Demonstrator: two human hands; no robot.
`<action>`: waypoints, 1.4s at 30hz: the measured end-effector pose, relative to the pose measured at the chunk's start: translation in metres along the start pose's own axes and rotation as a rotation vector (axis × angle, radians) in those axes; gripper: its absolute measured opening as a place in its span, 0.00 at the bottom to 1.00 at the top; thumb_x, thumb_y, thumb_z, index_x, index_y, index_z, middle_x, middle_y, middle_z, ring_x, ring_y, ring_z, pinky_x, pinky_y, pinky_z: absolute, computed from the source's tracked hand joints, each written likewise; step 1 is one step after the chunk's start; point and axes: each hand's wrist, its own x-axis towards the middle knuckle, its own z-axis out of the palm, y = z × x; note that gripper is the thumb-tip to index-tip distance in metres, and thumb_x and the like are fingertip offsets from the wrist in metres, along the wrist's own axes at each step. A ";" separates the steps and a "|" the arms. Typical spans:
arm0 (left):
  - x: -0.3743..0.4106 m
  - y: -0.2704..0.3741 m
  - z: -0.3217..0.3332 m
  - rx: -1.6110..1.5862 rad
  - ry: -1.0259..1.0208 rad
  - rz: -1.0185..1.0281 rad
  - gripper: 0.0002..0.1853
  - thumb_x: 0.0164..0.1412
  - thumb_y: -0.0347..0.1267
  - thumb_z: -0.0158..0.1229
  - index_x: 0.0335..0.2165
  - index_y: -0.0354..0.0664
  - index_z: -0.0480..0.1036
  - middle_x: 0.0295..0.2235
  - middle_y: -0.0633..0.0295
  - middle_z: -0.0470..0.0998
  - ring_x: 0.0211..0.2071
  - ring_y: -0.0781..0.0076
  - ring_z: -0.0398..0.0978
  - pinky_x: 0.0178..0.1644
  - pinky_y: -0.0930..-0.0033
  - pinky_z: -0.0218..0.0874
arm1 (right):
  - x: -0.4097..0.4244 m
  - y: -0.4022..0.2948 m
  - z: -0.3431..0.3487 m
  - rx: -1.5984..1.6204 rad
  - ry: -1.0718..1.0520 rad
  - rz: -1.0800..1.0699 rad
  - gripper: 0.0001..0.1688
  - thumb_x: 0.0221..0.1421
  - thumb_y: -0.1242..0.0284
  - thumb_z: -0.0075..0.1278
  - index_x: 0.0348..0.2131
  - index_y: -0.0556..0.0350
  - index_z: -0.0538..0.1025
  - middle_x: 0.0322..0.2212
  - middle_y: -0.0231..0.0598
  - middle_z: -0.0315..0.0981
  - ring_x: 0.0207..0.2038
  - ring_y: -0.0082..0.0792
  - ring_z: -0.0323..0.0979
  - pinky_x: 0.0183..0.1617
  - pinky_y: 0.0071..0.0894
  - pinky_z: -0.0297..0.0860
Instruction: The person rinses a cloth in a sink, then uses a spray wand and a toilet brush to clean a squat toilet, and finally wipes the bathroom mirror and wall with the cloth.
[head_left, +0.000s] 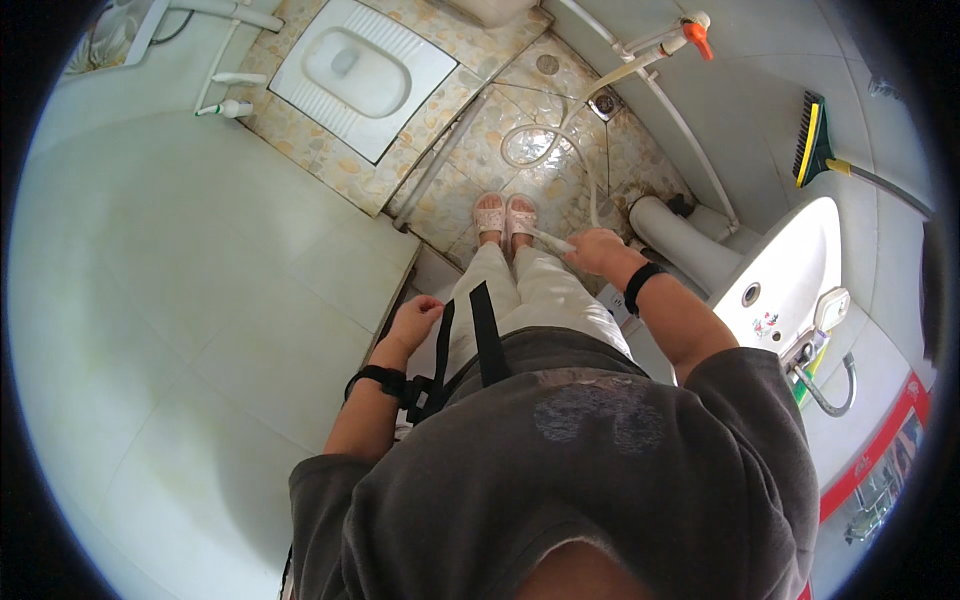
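My right hand (598, 251) is closed around the end of a pale flexible hose (551, 241), whose tip points toward my feet. From there the hose runs over the tiled floor, makes a loop, and rises to a wall tap with an orange lever (698, 40). My left hand (417, 320) hangs beside my thigh, its fingers curled; whether something small is between them cannot be told. Black straps (487, 330) hang at my waist close to that hand. Below, my feet in pink slippers (490, 215) stand together on the patterned floor (480, 169), which shines wet near the loop.
A squat toilet (360, 71) is set in a raised tiled step, edged by a grey pipe (442, 154). On the right are a white washbasin (795, 262), its drain pipe (679, 240) and a green-and-yellow floor brush (814, 142). A white bottle (236, 109) lies by the left wall.
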 end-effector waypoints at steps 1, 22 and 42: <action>-0.001 -0.003 -0.004 -0.068 0.032 -0.038 0.09 0.48 0.32 0.51 0.28 0.38 0.69 0.23 0.65 0.70 0.26 0.76 0.66 0.31 0.76 0.58 | 0.001 0.001 -0.001 0.010 -0.019 0.015 0.21 0.45 0.59 0.38 0.36 0.52 0.69 0.33 0.44 0.68 0.39 0.45 0.64 0.43 0.39 0.59; -0.026 0.002 0.011 -0.488 0.187 -0.210 0.09 0.50 0.32 0.48 0.32 0.42 0.66 0.26 0.67 0.69 0.28 0.77 0.67 0.31 0.76 0.57 | 0.012 0.019 -0.023 0.291 -0.021 0.027 0.25 0.48 0.58 0.35 0.41 0.55 0.67 0.40 0.48 0.63 0.43 0.47 0.60 0.47 0.37 0.56; 0.008 0.021 -0.065 -0.494 0.267 -0.032 0.11 0.51 0.34 0.47 0.32 0.38 0.66 0.27 0.63 0.68 0.27 0.75 0.66 0.31 0.74 0.57 | 0.049 -0.174 -0.165 0.281 0.473 -0.479 0.20 0.51 0.64 0.35 0.38 0.61 0.65 0.32 0.53 0.66 0.36 0.49 0.63 0.40 0.39 0.60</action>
